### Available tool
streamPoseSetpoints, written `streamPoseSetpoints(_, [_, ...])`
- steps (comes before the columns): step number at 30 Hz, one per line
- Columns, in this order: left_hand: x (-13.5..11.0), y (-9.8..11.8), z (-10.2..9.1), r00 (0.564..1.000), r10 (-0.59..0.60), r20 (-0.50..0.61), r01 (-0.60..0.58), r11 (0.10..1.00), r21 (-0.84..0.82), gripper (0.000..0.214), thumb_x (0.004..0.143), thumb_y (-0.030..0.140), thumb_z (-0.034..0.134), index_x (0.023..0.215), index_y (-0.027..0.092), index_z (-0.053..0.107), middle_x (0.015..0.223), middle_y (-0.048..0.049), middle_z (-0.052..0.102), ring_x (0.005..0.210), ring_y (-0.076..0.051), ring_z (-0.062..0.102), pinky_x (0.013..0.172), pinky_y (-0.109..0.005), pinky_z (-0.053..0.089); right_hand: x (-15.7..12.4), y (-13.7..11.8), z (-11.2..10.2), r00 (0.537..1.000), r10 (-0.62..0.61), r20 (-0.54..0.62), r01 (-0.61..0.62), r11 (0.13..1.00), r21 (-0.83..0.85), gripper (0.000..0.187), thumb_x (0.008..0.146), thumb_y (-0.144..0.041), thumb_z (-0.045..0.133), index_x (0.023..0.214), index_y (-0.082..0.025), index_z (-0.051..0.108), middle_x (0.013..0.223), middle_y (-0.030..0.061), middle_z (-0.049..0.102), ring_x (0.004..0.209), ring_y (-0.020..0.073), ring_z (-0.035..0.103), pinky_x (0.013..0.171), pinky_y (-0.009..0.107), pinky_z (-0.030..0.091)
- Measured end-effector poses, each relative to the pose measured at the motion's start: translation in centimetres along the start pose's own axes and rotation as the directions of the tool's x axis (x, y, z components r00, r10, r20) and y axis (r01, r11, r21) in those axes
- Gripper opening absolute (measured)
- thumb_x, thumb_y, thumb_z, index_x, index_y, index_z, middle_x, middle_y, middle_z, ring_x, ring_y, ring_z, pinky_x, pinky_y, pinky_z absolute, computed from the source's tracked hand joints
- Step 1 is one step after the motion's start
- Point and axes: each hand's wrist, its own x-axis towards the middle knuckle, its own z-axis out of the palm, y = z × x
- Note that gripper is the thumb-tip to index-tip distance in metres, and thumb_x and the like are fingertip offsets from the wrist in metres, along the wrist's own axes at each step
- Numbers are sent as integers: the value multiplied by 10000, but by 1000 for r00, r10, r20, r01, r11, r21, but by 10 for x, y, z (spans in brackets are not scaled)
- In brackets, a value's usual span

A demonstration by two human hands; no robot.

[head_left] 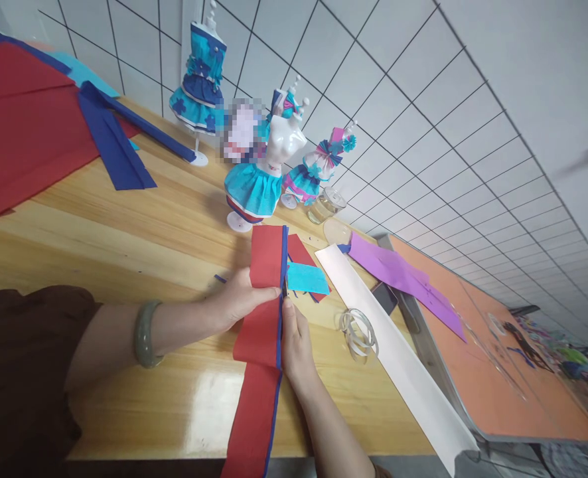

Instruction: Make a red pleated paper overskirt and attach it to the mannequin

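Head view is showing me my left hand (237, 299) pinching the red crepe paper strip (261, 332) over the tabletop (139, 226), while my right hand (296, 342) is gripping its blue edge strip (280, 312). I judge that keeping both edges flush and pressing steadily along the seam matters most. Behind, a clear glass jar (324, 206) is standing; I cannot tell its contents.

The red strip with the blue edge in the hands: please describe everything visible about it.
The red strip looks like crepe paper, long and narrow, with a dark blue band along its right edge. It lies on the wooden table, its near end hanging over the edge. The left hand pinches it from the left; the right hand touches its blue edge.
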Motion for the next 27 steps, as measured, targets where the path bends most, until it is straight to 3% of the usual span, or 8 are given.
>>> streamPoseSetpoints(21, [2,-2,-1,999,-25,22,27,995,-96,335,701,248,704,1020,175,633,1034,-75,706,945,-240,656,849,-389,515,0,-1,1,999,-14,-34,13,1000,-17,395,912,-487,353,757,-185,556,763,32,591,761,184,539,714,294,417])
streamPoseSetpoints(27, [5,5,-3,997,-61,-45,54,988,-148,315,686,266,711,975,162,643,953,-79,727,835,-240,682,783,-389,534,-1,2,0,1000,-6,1,6,999,-35,447,909,-528,348,812,-180,610,794,36,625,752,185,545,685,291,414])
